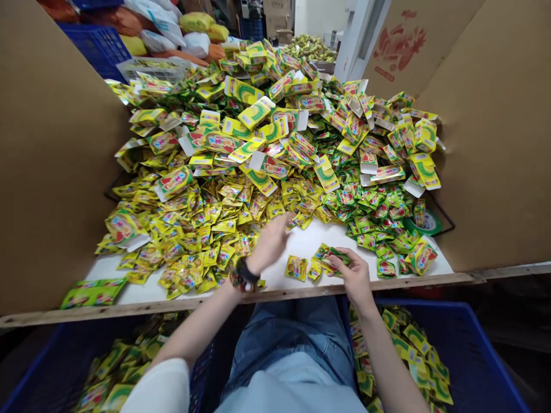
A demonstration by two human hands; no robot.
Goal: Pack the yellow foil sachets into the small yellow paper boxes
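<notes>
A large heap of small yellow and green sachets (pixel 224 198) covers a white table top (pixel 310 244), mixed with flattened yellow cartons (pixel 257 113). My left hand (pixel 271 244) reaches forward, its fingertips at the near edge of the heap, and a dark beaded band circles that wrist. My right hand (pixel 350 275) pinches a small bunch of green sachets (pixel 331 258) above the table. Two loose yellow sachets (pixel 297 268) lie just left of it on the white surface.
Cardboard sheets (pixel 55 155) wall the table on both sides, and a wooden strip (pixel 258 297) edges its near side. Blue crates (pixel 430 350) holding yellow cartons sit below, by my knees. Bags, another blue crate and boxes stand beyond the heap.
</notes>
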